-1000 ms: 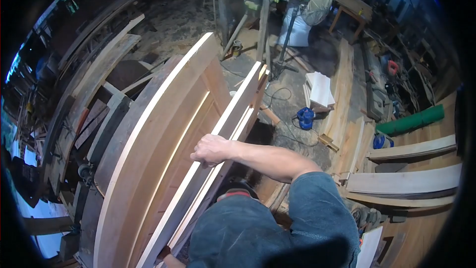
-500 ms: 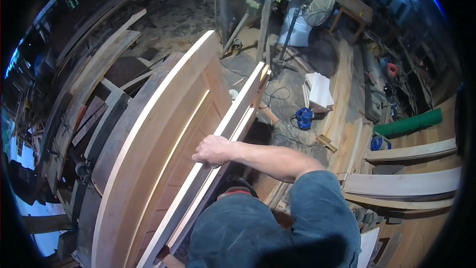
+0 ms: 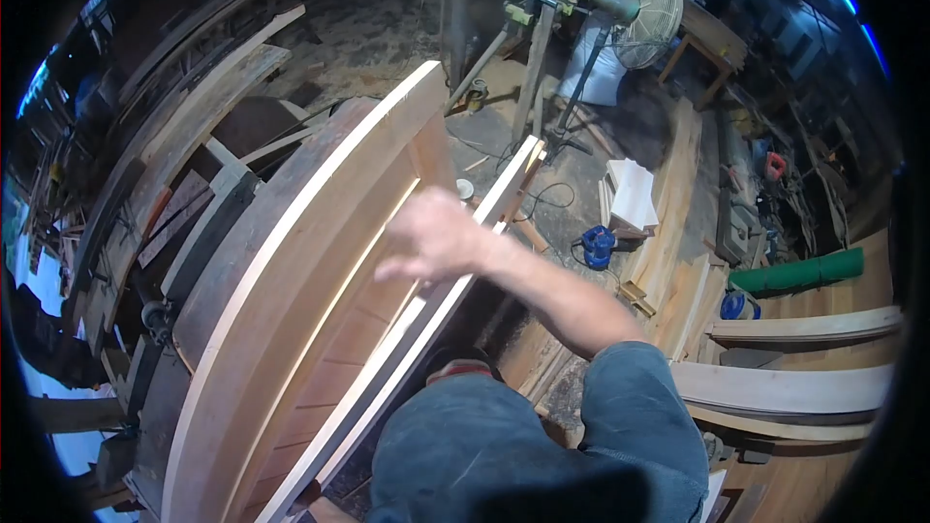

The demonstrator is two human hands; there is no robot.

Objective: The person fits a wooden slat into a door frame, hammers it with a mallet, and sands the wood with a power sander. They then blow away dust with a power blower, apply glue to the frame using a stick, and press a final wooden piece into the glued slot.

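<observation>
A wooden panel [image 3: 334,329] with a wide curved frame board [image 3: 276,276] stands tilted on the left. Along its inner side runs a long pale wooden rail [image 3: 450,266], made of two parallel strips with a dark gap. My right hand [image 3: 431,232] is raised over the panel beside the rail, blurred by motion; thumb and fingers look apart, with nothing visible in them. At the bottom edge my left hand [image 3: 329,511] shows only in part, near the rail's lower end. Its fingers are hidden.
A blue power tool [image 3: 598,247] with a cord lies on the floor near stacked white boards [image 3: 632,199]. Behind stands a fan [image 3: 647,21]. Long planks [image 3: 678,160], a green roll [image 3: 799,271] and curved boards [image 3: 790,387] lie to the right. More timber [image 3: 213,102] fills the left.
My right hand has let go of the rail and lifted up over the panel. The rail's far end sits lower and further right in view; the whole view has shifted slightly.
</observation>
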